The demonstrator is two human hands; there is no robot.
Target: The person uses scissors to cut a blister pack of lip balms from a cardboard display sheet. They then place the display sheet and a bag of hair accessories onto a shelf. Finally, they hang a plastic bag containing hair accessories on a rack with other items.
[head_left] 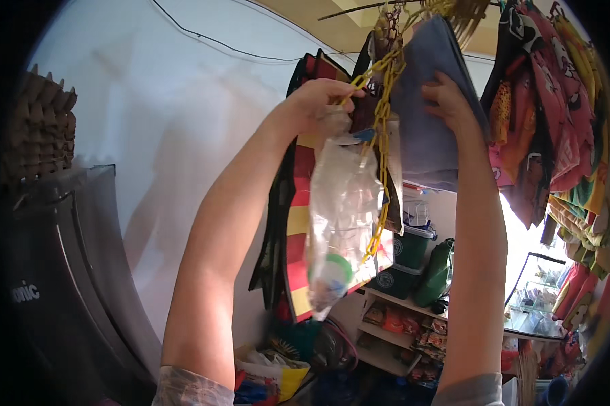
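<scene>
Both my arms reach up toward things hanging overhead. My left hand (322, 101) is closed, with the fingers pinching a yellow plastic chain (384, 111) near its upper part. Just under that hand hangs a clear plastic bag (345, 186) with a round green-and-white thing (337, 271) showing at its bottom. My right hand (447, 101) lies against a blue-grey cloth item (423, 145), its fingers apart and slightly bent. Behind the clear bag hangs a red-and-yellow striped bag (301, 223) with dark edges.
Colourful clothes (555, 101) hang at the right. A dark refrigerator (68, 271) stands at the left with stacked egg trays (41, 128) on top. Below are shelves (386, 335) with packets, a dark green bin (408, 260) and a glass case (535, 298).
</scene>
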